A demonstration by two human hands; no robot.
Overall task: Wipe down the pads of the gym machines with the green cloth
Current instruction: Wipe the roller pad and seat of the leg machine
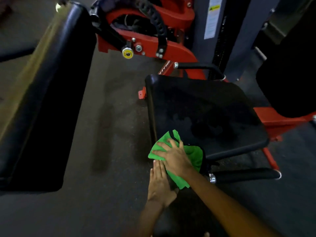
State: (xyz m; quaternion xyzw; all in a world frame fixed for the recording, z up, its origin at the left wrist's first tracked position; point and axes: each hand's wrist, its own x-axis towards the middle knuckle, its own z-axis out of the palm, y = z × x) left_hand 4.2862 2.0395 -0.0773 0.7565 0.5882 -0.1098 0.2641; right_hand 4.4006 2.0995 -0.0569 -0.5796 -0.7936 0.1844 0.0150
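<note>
**Green cloth at the near corner of a black seat pad**

Seen from the head camera, looking down. Green cloth bunched over the near left corner of the black seat pad, draped partly down the pad's front edge. Right hand laid on top of the cloth, fingers spread and nearly straight, pressing it against the pad; no curl around the fabric visible. Left hand just below and to the left, fingers straight and held together, fingertips touching the lower edge of the cloth beside the right wrist; holding nothing. Faint dull smears across the middle of the seat pad's surface.

Black padded handle with a metal collar below the seat, on the right. Red machine frame behind the seat, carrying a yellow knob and a curved black strip with holes. Grey upright with a white label at upper right. Long black pad of a second machine along the left. Dark speckled floor between the two.
</note>
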